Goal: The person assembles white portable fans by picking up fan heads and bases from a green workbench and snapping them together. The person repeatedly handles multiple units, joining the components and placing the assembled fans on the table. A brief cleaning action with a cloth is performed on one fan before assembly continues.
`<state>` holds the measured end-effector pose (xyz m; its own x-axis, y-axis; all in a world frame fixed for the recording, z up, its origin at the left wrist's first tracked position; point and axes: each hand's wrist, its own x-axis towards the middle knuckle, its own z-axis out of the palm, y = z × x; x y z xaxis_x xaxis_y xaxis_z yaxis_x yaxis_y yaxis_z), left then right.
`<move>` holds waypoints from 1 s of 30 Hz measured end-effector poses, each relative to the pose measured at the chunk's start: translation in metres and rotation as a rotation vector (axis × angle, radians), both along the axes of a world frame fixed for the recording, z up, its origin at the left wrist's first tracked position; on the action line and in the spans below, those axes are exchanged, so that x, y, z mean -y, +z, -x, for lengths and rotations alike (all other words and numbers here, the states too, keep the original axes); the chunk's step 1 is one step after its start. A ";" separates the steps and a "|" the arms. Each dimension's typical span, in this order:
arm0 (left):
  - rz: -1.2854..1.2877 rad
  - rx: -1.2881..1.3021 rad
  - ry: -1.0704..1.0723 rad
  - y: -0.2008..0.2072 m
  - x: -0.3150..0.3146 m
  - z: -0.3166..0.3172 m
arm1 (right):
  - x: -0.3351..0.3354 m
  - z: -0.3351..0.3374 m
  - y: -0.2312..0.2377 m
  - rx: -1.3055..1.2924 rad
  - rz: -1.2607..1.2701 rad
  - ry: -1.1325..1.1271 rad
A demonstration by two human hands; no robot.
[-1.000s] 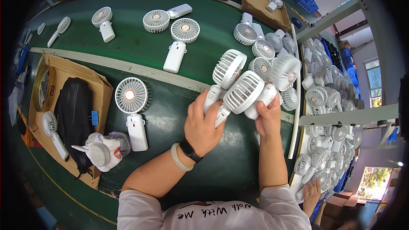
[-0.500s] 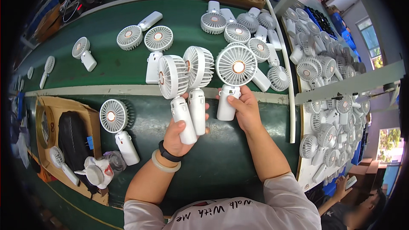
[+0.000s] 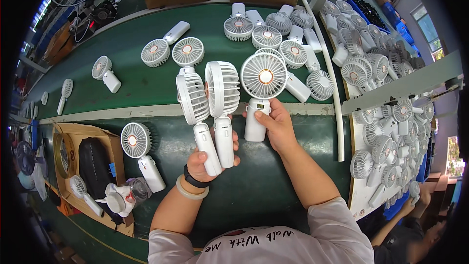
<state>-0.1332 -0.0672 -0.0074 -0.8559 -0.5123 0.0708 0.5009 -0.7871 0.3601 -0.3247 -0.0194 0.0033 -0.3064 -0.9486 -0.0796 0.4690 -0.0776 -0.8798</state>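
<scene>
My left hand (image 3: 201,165) is wrapped round the handles of two white handheld fans, a left one (image 3: 192,98) and a right one (image 3: 222,89), side by side with their round heads up and seen nearly edge-on. In my right hand (image 3: 276,126) is a third white handheld fan (image 3: 264,76), upright with its grille and copper-ringed hub facing me. My right thumb presses the front of its handle, just under a small dark display (image 3: 260,106) with lit digits. Behind my hands, more white fans (image 3: 187,52) lie on the green belt (image 3: 132,88).
A cardboard box (image 3: 115,144) at left holds a black pouch and tape roll; a fan (image 3: 137,141) and a clear cup (image 3: 139,189) are beside it. A white tube (image 3: 337,117) borders the right side, before a table crowded with fans (image 3: 381,142). Co-workers are at far left and lower right.
The display on the fan in my right hand now shows lit digits. The fans in my left hand have turned more edge-on. The whole view has shifted a little.
</scene>
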 end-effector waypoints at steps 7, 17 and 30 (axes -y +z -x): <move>0.247 0.261 0.151 0.003 -0.002 0.008 | -0.010 -0.026 -0.010 -0.104 0.094 0.117; 1.818 0.993 0.182 0.006 -0.042 0.017 | -0.019 -0.009 0.008 0.053 0.041 0.569; 1.552 1.741 0.788 0.007 0.091 0.068 | -0.002 0.027 -0.001 0.890 0.461 0.562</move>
<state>-0.2013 -0.1584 -0.0004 -0.2992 -0.9080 0.2933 -0.7903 0.4081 0.4571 -0.3516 -0.0173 0.0021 0.1600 -0.9286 0.3349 0.9807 0.1108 -0.1612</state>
